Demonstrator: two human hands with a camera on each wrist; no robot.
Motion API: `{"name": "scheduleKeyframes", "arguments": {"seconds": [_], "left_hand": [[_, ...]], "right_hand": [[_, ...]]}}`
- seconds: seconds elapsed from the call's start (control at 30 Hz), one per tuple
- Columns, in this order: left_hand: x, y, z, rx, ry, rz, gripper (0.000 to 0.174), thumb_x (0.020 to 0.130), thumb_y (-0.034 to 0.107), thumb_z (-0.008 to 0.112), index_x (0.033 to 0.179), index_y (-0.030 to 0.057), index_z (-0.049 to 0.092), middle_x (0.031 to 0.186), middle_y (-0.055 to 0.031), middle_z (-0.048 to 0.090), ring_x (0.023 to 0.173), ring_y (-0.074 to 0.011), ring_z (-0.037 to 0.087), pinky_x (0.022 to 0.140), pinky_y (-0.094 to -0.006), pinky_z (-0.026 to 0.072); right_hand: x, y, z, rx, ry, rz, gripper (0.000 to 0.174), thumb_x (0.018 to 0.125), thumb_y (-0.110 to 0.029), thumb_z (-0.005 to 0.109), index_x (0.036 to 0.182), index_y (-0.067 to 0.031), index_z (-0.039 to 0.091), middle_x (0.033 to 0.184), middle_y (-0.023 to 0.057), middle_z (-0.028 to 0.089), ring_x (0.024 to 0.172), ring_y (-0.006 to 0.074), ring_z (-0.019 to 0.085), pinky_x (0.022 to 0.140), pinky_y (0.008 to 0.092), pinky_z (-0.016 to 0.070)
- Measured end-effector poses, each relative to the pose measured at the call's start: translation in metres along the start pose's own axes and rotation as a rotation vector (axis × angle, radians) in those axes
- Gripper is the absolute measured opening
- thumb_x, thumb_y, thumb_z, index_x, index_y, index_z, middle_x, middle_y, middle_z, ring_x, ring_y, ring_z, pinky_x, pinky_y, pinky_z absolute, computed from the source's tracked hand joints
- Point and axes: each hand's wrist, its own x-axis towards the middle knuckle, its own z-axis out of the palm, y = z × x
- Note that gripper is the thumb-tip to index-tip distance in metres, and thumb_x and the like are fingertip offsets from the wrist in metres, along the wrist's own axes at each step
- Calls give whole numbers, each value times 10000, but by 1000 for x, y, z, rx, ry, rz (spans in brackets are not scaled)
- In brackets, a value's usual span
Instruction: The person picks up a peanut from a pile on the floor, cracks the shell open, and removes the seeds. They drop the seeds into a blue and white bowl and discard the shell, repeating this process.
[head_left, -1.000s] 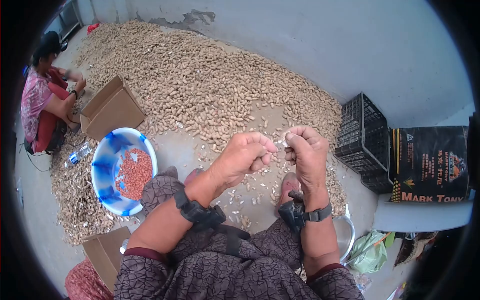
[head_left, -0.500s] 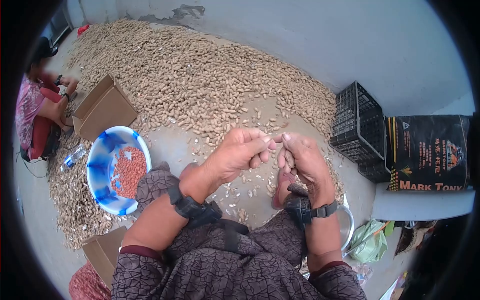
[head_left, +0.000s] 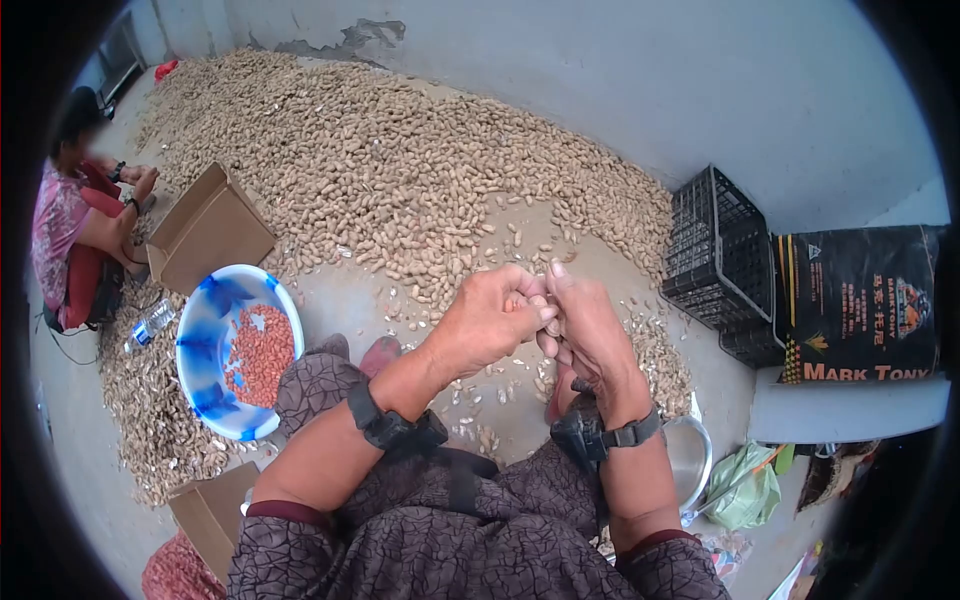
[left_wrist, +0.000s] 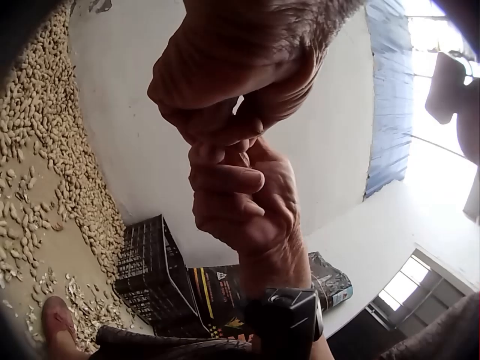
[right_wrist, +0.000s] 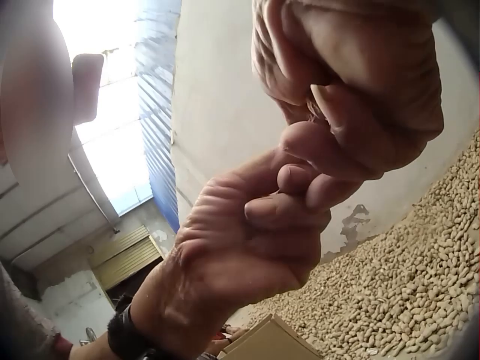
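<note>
Both hands meet above the floor in the head view. My left hand (head_left: 485, 325) has its fingers curled round reddish peanut kernels (head_left: 514, 302), partly covered by the fingers. Touching its fingertips, my right hand (head_left: 595, 325) grips a pale peanut (head_left: 554, 326), mostly hidden by its fingers. The left wrist view shows my left hand (left_wrist: 247, 67) above my right hand (left_wrist: 251, 202), their fingertips together. In the right wrist view a bit of shell (right_wrist: 314, 111) shows between the fingers of my right hand (right_wrist: 360, 82), with my left hand (right_wrist: 244, 240) below.
A blue-and-white basin (head_left: 203, 401) with reddish kernels stands at the left, near a cardboard box (head_left: 222, 244) and a bottle (head_left: 152, 323). Unshelled peanuts (head_left: 400, 170) lie heaped along the wall. Black crates (head_left: 722, 255) and a metal bowl (head_left: 686, 464) are at the right. Another person (head_left: 75, 220) sits at the left.
The hands have come closer together, and the left fingers are more curled, with reddish kernels showing in them. The right thumb now points upward. The view has shifted slightly.
</note>
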Motion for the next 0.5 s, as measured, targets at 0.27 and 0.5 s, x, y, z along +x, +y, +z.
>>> {"name": "scheduleKeyframes", "arguments": {"seconds": [0.27,0.5], "left_hand": [[0,-2,-17,-144,181,45,170,803,152,601,881,20,529,678,-1,548,503,-13,426,421,-141,317],[-8,2,-14,-401,81,197,237,802,101,592,1000,-20,540,736,-5,566,522,-10,423,430,-140,292]], "right_hand": [[-2,-1,-1,205,-121,-159,149,823,-124,541,883,10,566,649,45,585,439,38,469,341,133,320],[10,5,4,579,-256,-160,163,815,-121,558,871,33,550,643,54,569,437,50,467,328,145,331]]}}
